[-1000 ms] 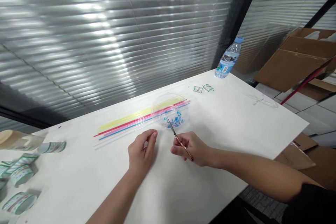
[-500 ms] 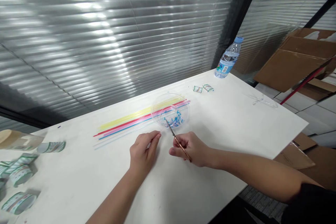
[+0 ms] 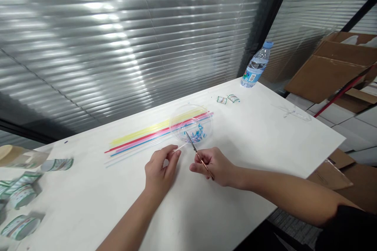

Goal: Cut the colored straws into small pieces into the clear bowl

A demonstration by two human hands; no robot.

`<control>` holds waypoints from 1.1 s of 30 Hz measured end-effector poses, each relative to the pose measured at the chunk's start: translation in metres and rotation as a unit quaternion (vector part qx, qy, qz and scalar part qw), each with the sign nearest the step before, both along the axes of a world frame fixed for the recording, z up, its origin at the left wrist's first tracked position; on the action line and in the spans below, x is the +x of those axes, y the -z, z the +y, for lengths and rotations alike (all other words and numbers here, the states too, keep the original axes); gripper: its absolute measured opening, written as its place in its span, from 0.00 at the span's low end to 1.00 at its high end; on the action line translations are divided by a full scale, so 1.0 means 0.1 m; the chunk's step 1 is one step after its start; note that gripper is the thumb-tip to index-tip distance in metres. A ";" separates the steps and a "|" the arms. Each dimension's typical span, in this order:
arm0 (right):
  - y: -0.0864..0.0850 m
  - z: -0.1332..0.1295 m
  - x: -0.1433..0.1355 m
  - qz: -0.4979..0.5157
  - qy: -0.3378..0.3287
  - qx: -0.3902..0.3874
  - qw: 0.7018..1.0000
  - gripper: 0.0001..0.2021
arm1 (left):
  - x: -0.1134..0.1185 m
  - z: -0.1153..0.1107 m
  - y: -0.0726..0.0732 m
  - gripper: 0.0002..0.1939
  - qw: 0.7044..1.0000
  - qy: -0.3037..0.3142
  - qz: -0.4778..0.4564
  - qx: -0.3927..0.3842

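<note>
Left hand (image 3: 161,168) pinches a pale strip (image 3: 181,147), newly visible to me, its tip near the scissors (image 3: 191,144) my right hand (image 3: 216,166) holds at the clear bowl (image 3: 207,135), seemingly within cutting reach.

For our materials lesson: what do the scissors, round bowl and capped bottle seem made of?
Scissors: apparently metal, with a grey and coppery sheen. Bowl: probably clear, glossy plastic; straws show through it. Bottle: likely smooth, clear plastic; liquid shows through.

Scissors (image 3: 200,159) in right fingers (image 3: 198,169), blades (image 3: 190,140) over bowl (image 3: 207,130)
</note>
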State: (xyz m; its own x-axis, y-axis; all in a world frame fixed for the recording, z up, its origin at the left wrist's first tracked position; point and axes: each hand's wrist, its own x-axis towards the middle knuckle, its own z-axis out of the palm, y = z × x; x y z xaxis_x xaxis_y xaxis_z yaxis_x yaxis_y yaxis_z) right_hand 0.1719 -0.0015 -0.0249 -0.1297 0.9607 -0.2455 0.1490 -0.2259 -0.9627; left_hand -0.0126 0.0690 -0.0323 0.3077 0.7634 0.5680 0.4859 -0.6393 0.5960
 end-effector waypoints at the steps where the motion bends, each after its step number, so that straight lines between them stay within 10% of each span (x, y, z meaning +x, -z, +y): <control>1: 0.00 0.00 0.00 -0.002 0.002 -0.002 1.000 0.27 | 0.00 0.00 0.00 0.08 1.000 -0.005 0.001 -0.004; 33: -0.07 0.02 -0.01 0.045 0.035 0.000 0.998 0.27 | -0.01 -0.02 -0.01 0.08 0.998 -0.007 -0.033 -0.052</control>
